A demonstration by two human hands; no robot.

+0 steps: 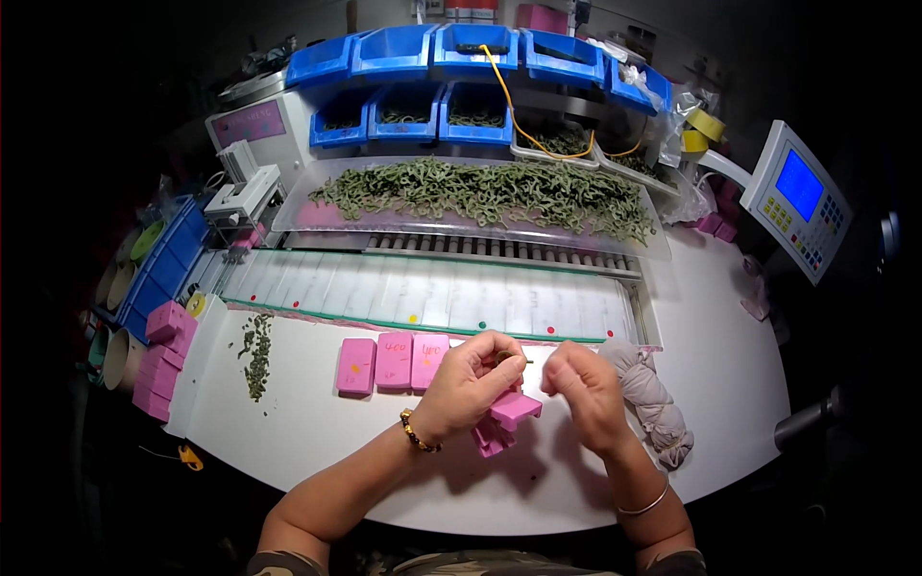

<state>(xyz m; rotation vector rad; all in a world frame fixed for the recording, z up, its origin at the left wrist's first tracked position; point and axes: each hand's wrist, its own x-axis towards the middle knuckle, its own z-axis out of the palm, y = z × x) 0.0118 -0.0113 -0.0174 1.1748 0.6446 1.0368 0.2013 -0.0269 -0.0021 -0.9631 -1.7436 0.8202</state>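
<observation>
My left hand (469, 381) is closed in front of me, above the white table. Thumb and forefinger pinch a small dark roundish thing (503, 356), too small to name. Below the same hand, a notched pink block (517, 410) sticks out from under the palm, raised over its own shadow. My right hand (584, 392) hovers just to the right, apart from the left, with its fingers curled together; whether anything is in them is hidden. Three flat pink blocks (356, 367) with handwritten marks lie in a row left of my left hand.
Grey-green curled pieces (471, 197) fill a clear tray at the back, below blue bins (393, 50). A white slatted strip (432, 293) with coloured dots crosses the table. Dark bits (256, 360) lie left, a grey cloth bundle (653, 403) right, beside a keypad screen (799, 197).
</observation>
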